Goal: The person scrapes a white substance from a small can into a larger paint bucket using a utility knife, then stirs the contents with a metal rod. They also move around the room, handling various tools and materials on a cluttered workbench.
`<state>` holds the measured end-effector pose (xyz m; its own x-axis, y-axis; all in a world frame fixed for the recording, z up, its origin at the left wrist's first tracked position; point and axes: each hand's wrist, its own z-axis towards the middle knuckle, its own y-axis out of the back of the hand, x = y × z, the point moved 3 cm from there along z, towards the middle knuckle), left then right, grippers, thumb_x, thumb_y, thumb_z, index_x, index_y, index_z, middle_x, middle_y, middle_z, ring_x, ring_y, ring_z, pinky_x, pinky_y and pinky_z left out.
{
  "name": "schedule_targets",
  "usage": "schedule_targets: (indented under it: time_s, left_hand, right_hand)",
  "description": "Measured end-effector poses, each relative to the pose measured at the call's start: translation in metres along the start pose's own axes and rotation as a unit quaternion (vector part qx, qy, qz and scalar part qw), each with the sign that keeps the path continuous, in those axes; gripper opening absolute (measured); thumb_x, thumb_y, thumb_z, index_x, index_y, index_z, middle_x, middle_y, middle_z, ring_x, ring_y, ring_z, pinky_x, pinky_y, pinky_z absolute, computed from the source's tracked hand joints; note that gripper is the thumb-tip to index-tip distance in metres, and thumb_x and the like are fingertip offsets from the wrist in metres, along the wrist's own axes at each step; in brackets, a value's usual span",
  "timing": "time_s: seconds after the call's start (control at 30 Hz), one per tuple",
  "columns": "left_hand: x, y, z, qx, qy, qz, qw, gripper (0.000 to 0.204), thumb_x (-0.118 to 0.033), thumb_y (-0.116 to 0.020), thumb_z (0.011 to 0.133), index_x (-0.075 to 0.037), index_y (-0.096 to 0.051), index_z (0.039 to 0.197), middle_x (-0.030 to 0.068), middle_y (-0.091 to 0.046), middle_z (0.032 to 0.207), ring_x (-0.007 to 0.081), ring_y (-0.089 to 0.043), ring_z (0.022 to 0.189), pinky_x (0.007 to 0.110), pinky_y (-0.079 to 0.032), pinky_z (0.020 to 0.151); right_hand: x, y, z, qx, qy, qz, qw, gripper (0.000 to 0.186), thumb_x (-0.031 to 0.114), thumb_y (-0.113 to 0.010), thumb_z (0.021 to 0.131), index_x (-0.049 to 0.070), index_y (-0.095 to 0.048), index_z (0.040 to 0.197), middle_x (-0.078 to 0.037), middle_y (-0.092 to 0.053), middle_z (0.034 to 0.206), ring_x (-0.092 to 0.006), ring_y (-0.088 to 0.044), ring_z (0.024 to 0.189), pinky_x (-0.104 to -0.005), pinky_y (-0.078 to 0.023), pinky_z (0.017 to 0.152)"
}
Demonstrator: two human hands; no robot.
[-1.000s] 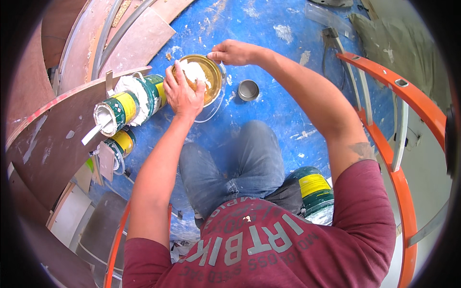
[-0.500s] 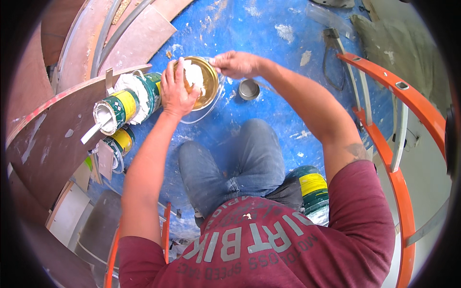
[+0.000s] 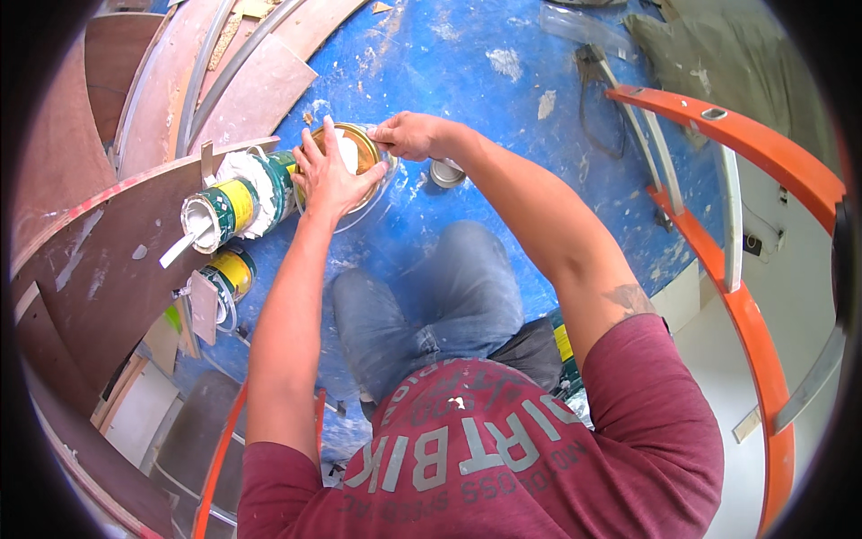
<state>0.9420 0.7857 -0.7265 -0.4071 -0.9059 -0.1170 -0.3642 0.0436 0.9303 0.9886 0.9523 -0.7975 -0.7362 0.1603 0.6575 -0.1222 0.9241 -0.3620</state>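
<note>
A round gold-lined paint can (image 3: pixel 367 154) stands on the floor ahead of me, with white filler or paint inside. A thin bail handle curves round its near side. My left hand (image 3: pixel 334 181) lies across the can's left and near rim, fingers spread. At the can's far right rim, my right hand (image 3: pixel 415 136) is closed with the fingers pinched together; what they hold, if anything, I cannot make out. Just below the right hand, a small grey round tub (image 3: pixel 446 173) sits on the floor, partly covered by the wrist.
On the left, a green-and-yellow can (image 3: pixel 235 205) smeared white has a white stick (image 3: pixel 177 251) jutting out. Another such can (image 3: pixel 235 269) stands nearer. A curved wooden panel (image 3: pixel 99 242) borders them. An orange ladder (image 3: pixel 718 260) rises on the right. Blue sheeting (image 3: pixel 503 117) covers the floor.
My left hand has spread its fingers and shifted over the can's rim, covering more of the white material. The right hand stays at the rim. The whole view has shifted slightly.
</note>
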Motion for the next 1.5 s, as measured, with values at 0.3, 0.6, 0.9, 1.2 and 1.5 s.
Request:
schedule_targets:
  time_s: [0.3, 0.6, 0.9, 1.2, 1.5]
  left_hand:
    - [-0.001, -0.001, 0.002, 0.038, 0.000, 0.007, 0.999, 0.125, -0.068, -0.079, 0.070, -0.021, -0.009, 0.163, 0.0291, -0.006, 0.165, 0.0531, -0.012, 0.150, 0.077, -0.021, 0.110]
    - [0.019, -0.012, 0.001, 0.046, -0.022, -0.037, 0.998, 0.129, -0.075, -0.075, 0.070, -0.021, -0.005, 0.164, 0.0300, -0.004, 0.166, 0.0547, -0.008, 0.151, 0.077, -0.020, 0.110]
    - [-0.005, -0.010, 0.003, 0.032, 0.044, 0.003, 0.998, 0.131, -0.076, -0.075, 0.069, -0.021, -0.004, 0.164, 0.0282, -0.005, 0.166, 0.0524, -0.007, 0.151, 0.077, -0.020, 0.111]
    - [-0.005, -0.011, 0.000, 0.030, 0.043, 0.008, 0.999, 0.128, -0.078, -0.072, 0.070, -0.019, -0.007, 0.164, 0.0285, -0.006, 0.166, 0.0527, -0.009, 0.151, 0.076, -0.020, 0.112]
    - [-0.005, -0.005, 0.004, 0.026, 0.031, 0.010, 0.999, 0.127, -0.075, -0.074, 0.069, -0.018, -0.010, 0.163, 0.0282, -0.009, 0.165, 0.0528, -0.012, 0.150, 0.077, -0.023, 0.110]
  right_hand:
    - [0.004, 0.002, -0.002, -0.160, 0.149, -0.240, 0.946, 0.042, 0.041, -0.056, 0.102, 0.005, -0.067, 0.084, -0.012, -0.066, 0.070, -0.0300, -0.061, 0.059, -0.0450, -0.049, 0.059]
    - [-0.044, -0.057, -0.054, -0.256, 0.125, -0.319, 0.904, 0.038, 0.034, -0.052, 0.103, 0.003, -0.071, 0.093, -0.023, -0.072, 0.093, -0.0430, -0.069, 0.092, -0.0509, -0.052, 0.084]
    - [-0.083, -0.042, -0.021, -0.035, 0.164, 0.056, 0.984, 0.042, 0.045, -0.056, 0.105, 0.011, -0.062, 0.081, 0.005, -0.048, 0.068, -0.0078, -0.043, 0.064, -0.0276, -0.040, 0.059]
    - [-0.073, -0.085, -0.051, -0.344, 0.174, -0.182, 0.905, 0.039, 0.037, -0.056, 0.102, 0.003, -0.069, 0.089, -0.027, -0.066, 0.082, -0.0480, -0.064, 0.083, -0.0561, -0.049, 0.073]
    - [-0.090, -0.067, -0.029, -0.219, 0.263, -0.063, 0.938, 0.041, 0.041, -0.058, 0.103, 0.004, -0.067, 0.088, -0.004, -0.057, 0.071, -0.0147, -0.055, 0.070, -0.0338, -0.048, 0.069]
